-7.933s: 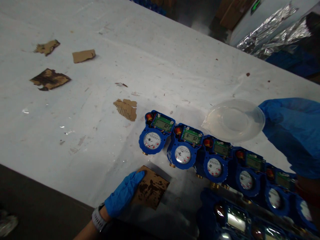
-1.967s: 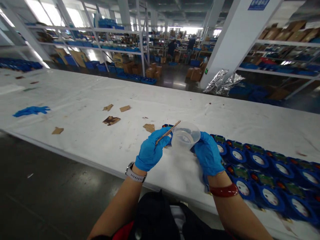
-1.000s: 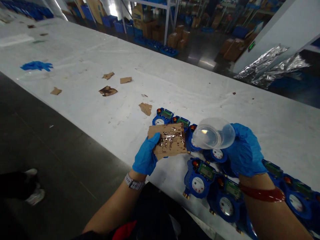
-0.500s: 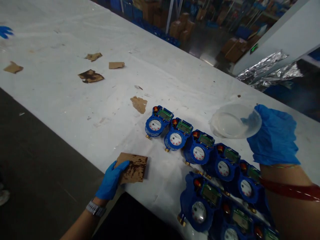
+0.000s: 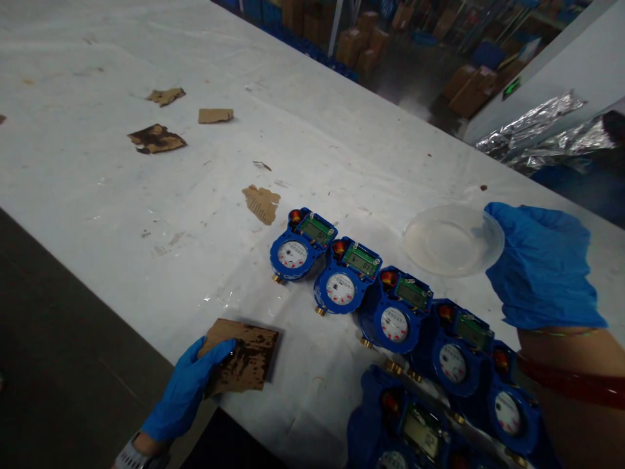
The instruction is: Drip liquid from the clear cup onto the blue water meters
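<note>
Cardboard (image 5: 251,359) in left hand (image 5: 188,387), near table edge (image 5: 90,279); gap to meters (image 5: 340,288).

Left grip (image 5: 183,394) is down at the lower left, blue-gloved, pointing up and right, with the thumb (image 5: 221,352) laid over the top in a snug pinch. Bare left wrist (image 5: 146,445) sits just above the bottom edge. Right grip (image 5: 541,264) is over at the right, also blue-gloved, back of it showing, fingers curled leftward, right forearm (image 5: 576,426) coming up from the lower right corner, kinda dim.
</note>
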Demonstrator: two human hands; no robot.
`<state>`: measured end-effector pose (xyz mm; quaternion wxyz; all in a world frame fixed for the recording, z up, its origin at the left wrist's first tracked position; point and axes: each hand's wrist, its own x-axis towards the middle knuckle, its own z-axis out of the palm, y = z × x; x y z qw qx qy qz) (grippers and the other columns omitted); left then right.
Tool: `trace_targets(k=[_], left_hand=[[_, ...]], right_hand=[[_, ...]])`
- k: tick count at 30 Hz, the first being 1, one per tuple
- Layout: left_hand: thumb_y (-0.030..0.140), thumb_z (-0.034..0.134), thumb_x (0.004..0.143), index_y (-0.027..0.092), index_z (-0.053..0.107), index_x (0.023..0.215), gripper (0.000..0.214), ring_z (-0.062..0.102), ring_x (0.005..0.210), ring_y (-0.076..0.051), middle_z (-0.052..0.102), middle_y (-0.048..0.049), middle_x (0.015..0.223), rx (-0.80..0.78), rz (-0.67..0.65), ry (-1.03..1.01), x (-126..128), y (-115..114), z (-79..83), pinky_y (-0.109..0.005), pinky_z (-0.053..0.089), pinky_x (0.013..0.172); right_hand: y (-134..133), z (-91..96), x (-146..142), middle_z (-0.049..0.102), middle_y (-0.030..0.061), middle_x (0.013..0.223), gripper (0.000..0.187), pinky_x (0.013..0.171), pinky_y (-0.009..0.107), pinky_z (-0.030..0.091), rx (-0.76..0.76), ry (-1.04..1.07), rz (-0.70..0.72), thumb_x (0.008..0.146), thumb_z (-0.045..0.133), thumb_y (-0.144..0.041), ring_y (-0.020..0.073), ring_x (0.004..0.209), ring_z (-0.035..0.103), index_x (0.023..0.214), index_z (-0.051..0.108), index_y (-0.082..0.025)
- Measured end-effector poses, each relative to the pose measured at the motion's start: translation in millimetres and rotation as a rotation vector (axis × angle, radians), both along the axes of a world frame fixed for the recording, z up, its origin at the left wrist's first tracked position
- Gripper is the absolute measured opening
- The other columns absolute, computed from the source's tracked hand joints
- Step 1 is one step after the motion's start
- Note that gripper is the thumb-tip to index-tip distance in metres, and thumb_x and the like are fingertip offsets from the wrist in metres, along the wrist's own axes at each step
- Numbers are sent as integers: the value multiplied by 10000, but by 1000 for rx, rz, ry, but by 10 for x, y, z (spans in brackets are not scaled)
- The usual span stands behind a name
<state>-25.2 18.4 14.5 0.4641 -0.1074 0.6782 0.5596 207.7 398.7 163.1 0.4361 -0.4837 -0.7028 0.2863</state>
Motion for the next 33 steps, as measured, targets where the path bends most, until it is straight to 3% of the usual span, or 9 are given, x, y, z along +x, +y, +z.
trace_targets(k=[4, 7, 13, 19, 33], left_hand=[[386, 959, 571, 169, 715, 977, 521, 799, 773, -294, 835, -59, 866, -5, -9, -6, -10, -6, -44, -359, 668, 702], [381, 969, 549, 170, 712, 971, 537, 799, 764, -296, 834, -55, 850, -38, -2, 0, -8, -3, -66, -348, 667, 683], [332, 973, 530, 173, 722, 963, 525, 799, 773, -289, 833, -48, 854, -51, -5, 9, -16, 8, -56, -326, 663, 680], [400, 979, 508, 192, 742, 907, 509, 789, 731, -282, 830, -41, 826, -57, -18, 3, -30, 30, -13, -325, 658, 652], [377, 975, 515, 181, 741, 901, 492, 792, 723, -264, 837, -63, 848, -73, -21, -28, -7, 39, 36, -306, 652, 657]], right_hand=[[-117, 142, -193, 377, -43, 508, 317, 499, 262, 298, -112, 60, -139, 668, 741, -206, 70, 497, 361, 522, 462, -177], [-160, 173, -295, 380, -54, 492, 291, 503, 248, 306, -151, 86, -158, 675, 726, -146, 59, 485, 355, 523, 479, -168], [-50, 79, -272, 425, -61, 493, 260, 492, 242, 317, -156, 57, -141, 693, 772, -166, 58, 471, 377, 580, 538, -158], [32, 44, -283, 484, -49, 516, 236, 510, 244, 365, -136, 12, -151, 676, 799, -176, 62, 498, 417, 604, 577, -145], [-52, 124, -387, 393, -61, 508, 323, 537, 259, 314, -185, -25, -135, 757, 741, -105, 50, 505, 345, 554, 495, -155]])
